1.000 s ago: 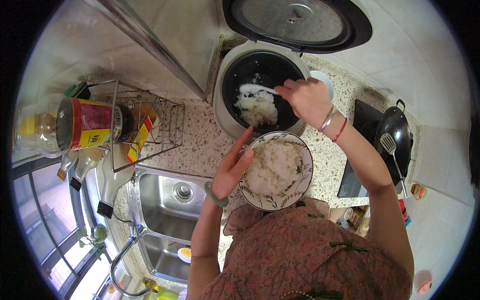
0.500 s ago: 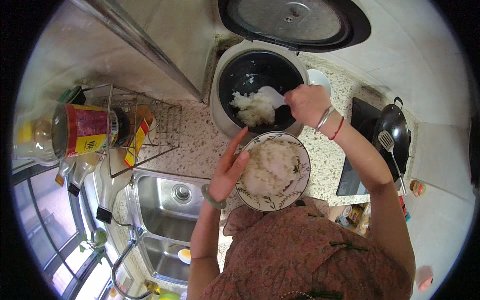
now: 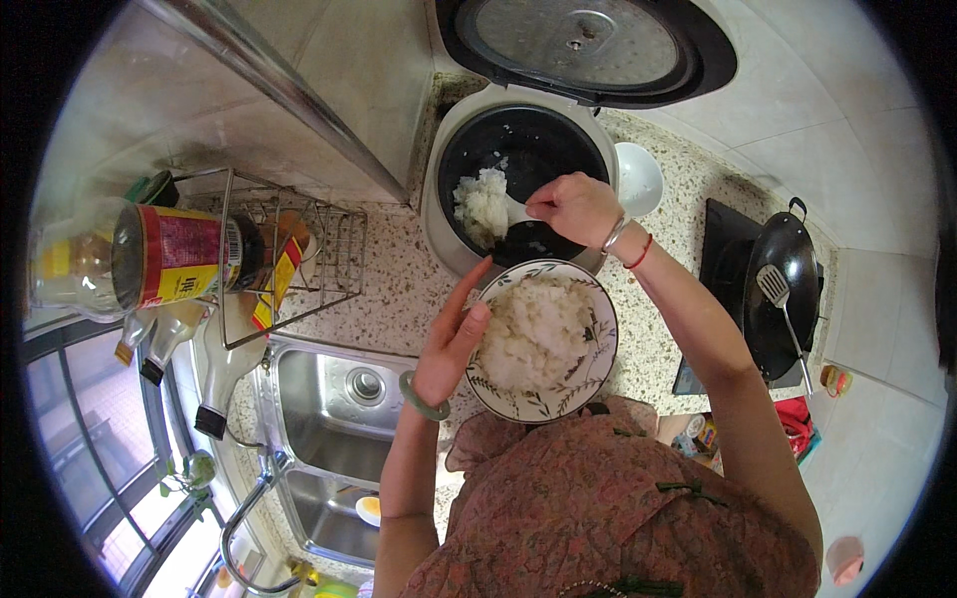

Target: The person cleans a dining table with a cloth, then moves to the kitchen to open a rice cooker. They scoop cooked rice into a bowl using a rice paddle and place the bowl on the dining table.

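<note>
My left hand grips the left side of a white bowl with a leaf pattern, its thumb over the rim. Cooked rice fills much of that bowl, which I hold close to my body, just in front of the rice cooker. Over the dark inner pot, my right hand is closed on the handle of a white rice paddle. A clump of rice lies at the paddle's tip, on the left side of the pot. The cooker's lid stands raised at the back.
Right of the cooker sits a small white bowl. Farther right, a black wok holds a slotted spatula on a dark cooktop. To the left are a wire rack with bottles and a steel double sink.
My right hand has moved slightly left with the paddle, and the rice clump has shifted left in the pot. The bowl in my left hand has stayed in place.
</note>
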`<control>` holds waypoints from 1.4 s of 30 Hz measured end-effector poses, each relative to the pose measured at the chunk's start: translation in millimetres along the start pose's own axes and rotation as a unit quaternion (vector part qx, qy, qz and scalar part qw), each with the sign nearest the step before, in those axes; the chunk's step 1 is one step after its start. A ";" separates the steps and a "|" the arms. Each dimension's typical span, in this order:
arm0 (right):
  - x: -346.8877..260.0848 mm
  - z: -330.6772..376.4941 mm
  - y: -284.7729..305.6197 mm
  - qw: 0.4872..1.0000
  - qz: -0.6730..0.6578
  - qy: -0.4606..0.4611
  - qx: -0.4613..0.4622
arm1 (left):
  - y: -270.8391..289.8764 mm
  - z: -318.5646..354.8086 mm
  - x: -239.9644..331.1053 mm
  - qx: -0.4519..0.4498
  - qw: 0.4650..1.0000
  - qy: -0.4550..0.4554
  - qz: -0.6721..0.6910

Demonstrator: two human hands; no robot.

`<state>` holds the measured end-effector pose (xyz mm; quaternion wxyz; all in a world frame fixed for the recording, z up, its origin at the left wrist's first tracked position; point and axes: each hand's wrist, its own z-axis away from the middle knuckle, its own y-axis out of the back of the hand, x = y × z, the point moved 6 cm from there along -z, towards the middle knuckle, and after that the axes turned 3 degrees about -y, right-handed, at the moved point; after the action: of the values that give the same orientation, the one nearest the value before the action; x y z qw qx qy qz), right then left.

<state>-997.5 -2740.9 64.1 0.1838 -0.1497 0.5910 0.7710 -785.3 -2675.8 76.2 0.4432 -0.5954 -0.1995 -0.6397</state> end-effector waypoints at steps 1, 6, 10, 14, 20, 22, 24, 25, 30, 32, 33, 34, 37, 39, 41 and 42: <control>0.6 -0.9 1.1 1.000 -0.021 -0.005 -0.007 | -0.1 0.1 1.3 0.000 1.000 0.006 0.011; 4.0 3.4 5.1 0.984 -0.155 -0.045 -0.081 | 3.0 2.0 3.4 0.015 1.000 0.001 0.015; 12.7 13.8 8.7 0.954 -0.276 -0.076 -0.091 | 5.1 3.7 2.9 0.026 0.999 0.001 0.030; 14.8 27.0 23.0 0.953 -0.285 -0.080 -0.064 | 8.0 4.7 2.5 0.038 0.999 -0.002 0.030; 25.8 49.5 57.9 0.969 -0.245 -0.021 0.037 | 3.2 7.2 13.6 0.060 0.998 0.005 0.023; 24.7 54.2 73.3 0.969 -0.240 -0.033 0.042 | 7.5 8.4 8.8 0.068 0.997 0.007 0.031; 21.5 62.6 90.7 0.968 -0.240 -0.031 0.062 | 11.9 10.6 2.5 0.087 0.995 0.027 0.035; 18.9 67.7 99.7 0.968 -0.239 -0.030 0.073 | 12.8 11.3 0.8 0.096 0.994 0.038 0.038; -5.2 97.9 130.4 0.971 -0.183 0.039 0.151 | 13.7 6.0 12.1 0.126 0.990 0.039 0.058; -19.0 110.7 135.8 0.978 -0.054 0.064 0.189 | 18.3 1.0 12.1 0.154 0.986 0.041 0.051; -28.2 117.5 135.4 0.975 0.010 0.076 0.206 | 21.2 -1.5 10.3 0.168 0.984 0.037 0.048; -36.0 123.9 132.6 0.967 0.079 0.080 0.230 | 23.9 -4.1 9.6 0.182 0.982 0.034 0.045; -54.7 138.5 116.7 0.933 0.212 0.109 0.271 | 19.2 -14.2 16.7 0.226 0.973 0.001 0.046; -57.1 142.1 97.6 0.924 0.231 0.133 0.275 | 15.6 -21.2 18.2 0.245 0.966 -0.029 0.077; -56.7 143.9 79.2 0.937 0.188 0.116 0.270 | 11.9 -28.1 21.5 0.253 0.962 -0.065 0.082; -57.8 145.3 69.6 0.936 0.190 0.115 0.274 | 10.3 -32.3 21.4 0.252 0.961 -0.085 0.071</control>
<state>-980.2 -2622.9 186.9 -0.0014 -0.0666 0.8137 0.5775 -793.8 -2713.5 86.6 0.6048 -0.5292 -0.3484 -0.4825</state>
